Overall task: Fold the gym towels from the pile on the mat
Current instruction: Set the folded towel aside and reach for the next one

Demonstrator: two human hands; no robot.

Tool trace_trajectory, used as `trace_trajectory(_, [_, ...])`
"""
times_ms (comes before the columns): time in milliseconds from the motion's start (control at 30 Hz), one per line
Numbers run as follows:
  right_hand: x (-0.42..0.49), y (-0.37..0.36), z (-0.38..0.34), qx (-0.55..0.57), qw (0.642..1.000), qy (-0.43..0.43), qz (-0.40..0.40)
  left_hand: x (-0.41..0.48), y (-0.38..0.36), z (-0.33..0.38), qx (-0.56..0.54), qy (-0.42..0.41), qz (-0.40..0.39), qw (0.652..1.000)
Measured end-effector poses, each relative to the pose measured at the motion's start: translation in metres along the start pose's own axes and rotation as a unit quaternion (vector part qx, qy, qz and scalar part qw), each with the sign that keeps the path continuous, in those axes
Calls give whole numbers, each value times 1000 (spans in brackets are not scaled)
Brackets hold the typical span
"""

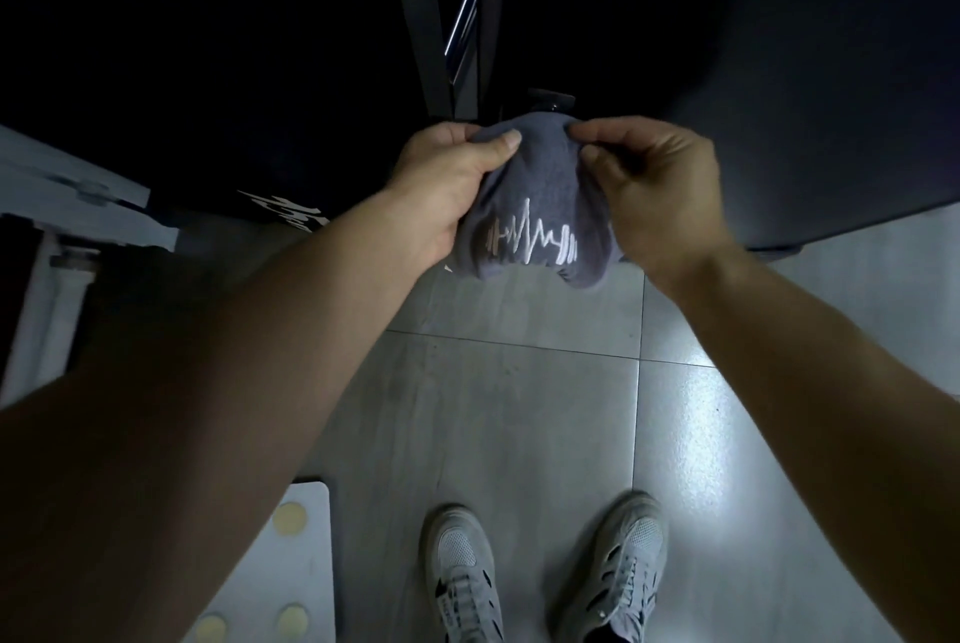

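Two bare forearms, the left (208, 408) and the right (805, 356), reached forward from the person toward the middle of the scene. Below them stood a pair of pale grey mesh trainers, the left shoe (462, 575) and the right shoe (628, 564), on a floor of large grey tiles (519, 408).

The left hand (447, 190) gripped the grey towel (535, 206) at its upper left edge, thumb laid over the front of the cloth and fingers curled behind it. The right hand (660, 185) pinched the upper right edge between thumb and bent fingers. The towel hung bunched between the two hands, held in the air over the tiles and clear of the floor.

The towel's front carried a white embroidered motif (532, 237): a dumbbell whose bar was drawn as a jagged heartbeat trace. A small white mark near the lower right hem was too small to read.

At lower left lay a white board (306, 585) bearing pale yellow round spots. To the left, white brush-style lettering (291, 215) showed on a dark surface, too blurred to read. Beyond the hands rose a dark upright frame with a chrome bar (462, 19), and a dark panel (831, 97) filled the upper right.
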State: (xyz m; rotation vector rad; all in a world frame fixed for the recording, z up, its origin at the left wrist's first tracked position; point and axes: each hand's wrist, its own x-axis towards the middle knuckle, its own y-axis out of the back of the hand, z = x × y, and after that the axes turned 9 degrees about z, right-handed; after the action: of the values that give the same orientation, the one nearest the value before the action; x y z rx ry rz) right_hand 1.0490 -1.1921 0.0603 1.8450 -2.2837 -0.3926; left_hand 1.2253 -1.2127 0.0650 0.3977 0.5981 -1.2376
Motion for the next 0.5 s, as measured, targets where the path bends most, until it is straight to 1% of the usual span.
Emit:
trace_trajectory(100, [-6,-8,16,-32,999,39,0,6,-6,-15,1,15,29,999])
trace_trajectory(167, [-7,-11,25,-50,997,64,-5,11,-9,-19,9,10,38,999])
trace_trajectory(233, [-6,-12,31,-112,988,109,-11,16,-10,-21,20,2,42,999])
trace_trajectory(300, [-10,-12,36,-202,966,163,-12,16,-10,-20,33,-2,44,998])
trace_trajectory(333, [-12,-11,35,-238,956,172,-12,16,-10,-20,36,1,45,998])
trace_trajectory(367, [-16,-10,32,-260,953,157,-16,17,-11,-21,38,4,46,998])
trace_trajectory(433, [-24,-10,19,-252,963,91,-33,17,-10,-22,59,-14,68,996])
trace_trajectory(500, [-31,-11,9,-251,966,54,-36,15,-9,-27,84,-67,127,986])
